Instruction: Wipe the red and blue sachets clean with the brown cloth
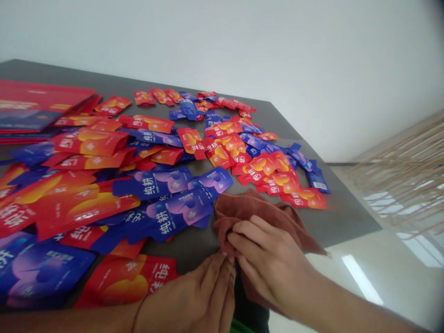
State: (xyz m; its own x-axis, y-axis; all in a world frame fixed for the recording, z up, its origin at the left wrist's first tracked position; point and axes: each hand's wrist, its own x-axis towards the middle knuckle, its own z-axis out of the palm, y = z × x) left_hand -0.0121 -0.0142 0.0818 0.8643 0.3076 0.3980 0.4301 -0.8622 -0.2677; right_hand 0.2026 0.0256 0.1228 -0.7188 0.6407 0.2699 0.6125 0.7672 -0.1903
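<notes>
Right grip (267, 261) curls over a bunched brown towel (256, 215), its fingers (249, 231) together on top and the thumb out of my view under the fold; I read that as clamped on the cloth. Left grip (189, 298) sits just beside it, fingers straight and close together, with the fingertips (225, 263) at the towel's near side; from this angle I cannot tell whether they pinch. Towel lies partly on the grey bench (347, 226), and a loose corner (312, 243) trails past the bench edge on the right. Handling note: a firm hold on the bunched part, with the cloth lifted rather than dragged, would suit here, as a blue foil sachet (211, 180) lies just beside the towel's upper edge. Red and blue sachets overlap across the left and far parts of the bench, with a red sachet (128, 277) under the left wrist. Flat red packs (41, 104) are stacked at far left. Bare bench shows right of the towel, the best room for moving; past that edge, a glossy floor (347, 286).
</notes>
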